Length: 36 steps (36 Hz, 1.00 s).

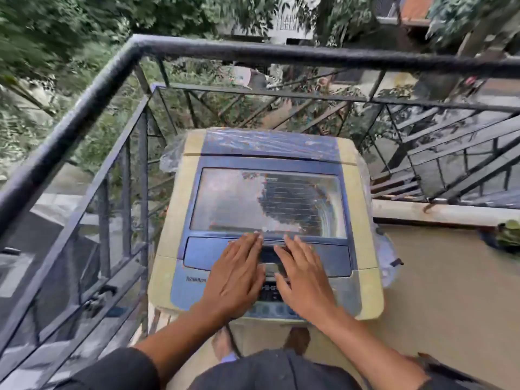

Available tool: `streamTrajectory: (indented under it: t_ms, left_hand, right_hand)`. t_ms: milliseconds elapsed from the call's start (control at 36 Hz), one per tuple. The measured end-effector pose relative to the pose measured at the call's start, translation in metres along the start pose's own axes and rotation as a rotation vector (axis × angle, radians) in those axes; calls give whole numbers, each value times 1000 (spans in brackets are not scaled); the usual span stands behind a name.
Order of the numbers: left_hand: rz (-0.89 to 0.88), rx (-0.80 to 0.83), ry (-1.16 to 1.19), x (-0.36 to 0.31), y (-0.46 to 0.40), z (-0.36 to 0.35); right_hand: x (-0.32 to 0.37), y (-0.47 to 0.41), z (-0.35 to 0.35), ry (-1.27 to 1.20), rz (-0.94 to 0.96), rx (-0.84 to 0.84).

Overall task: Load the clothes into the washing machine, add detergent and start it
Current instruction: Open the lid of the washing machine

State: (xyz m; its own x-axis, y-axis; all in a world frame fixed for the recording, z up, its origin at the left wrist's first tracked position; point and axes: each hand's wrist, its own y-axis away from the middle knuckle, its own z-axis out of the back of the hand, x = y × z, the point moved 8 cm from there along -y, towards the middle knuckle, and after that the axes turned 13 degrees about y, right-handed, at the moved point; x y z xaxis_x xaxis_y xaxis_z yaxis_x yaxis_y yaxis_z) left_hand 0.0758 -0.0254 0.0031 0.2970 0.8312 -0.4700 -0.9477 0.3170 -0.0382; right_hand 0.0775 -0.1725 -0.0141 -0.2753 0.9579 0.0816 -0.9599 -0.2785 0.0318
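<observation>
Both your left hand [235,273] and right hand [302,273] lie flat, fingers straight; hook fingertips under the cream-and-blue washing machine's glass-windowed lid [267,204] and lift evenly.

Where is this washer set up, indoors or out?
Outdoors, probably on a balcony or landing: a black metal railing hems the washing machine, trees and a metal staircase lie beyond.

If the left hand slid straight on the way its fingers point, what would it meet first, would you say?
The left hand lies flat on the washer's lid, fingers pointing away from the person. Straight on, its fingertips would first cross onto the lid's window; they already sit at its near edge.
</observation>
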Motion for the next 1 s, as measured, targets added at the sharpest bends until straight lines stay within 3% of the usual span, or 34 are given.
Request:
streamTrajectory:
  t_ms: [222,722,1000]
  left_hand:
    - [-117,24,-69,-8,21,-5]
    - [16,124,-23,-5,7,-11]
    - [-26,96,27,-12,8,20]
  right_hand:
    - [5,14,8,3,99,-122]
    - [12,-2,5,-50,30,74]
    - [11,-1,29,-72,32,6]
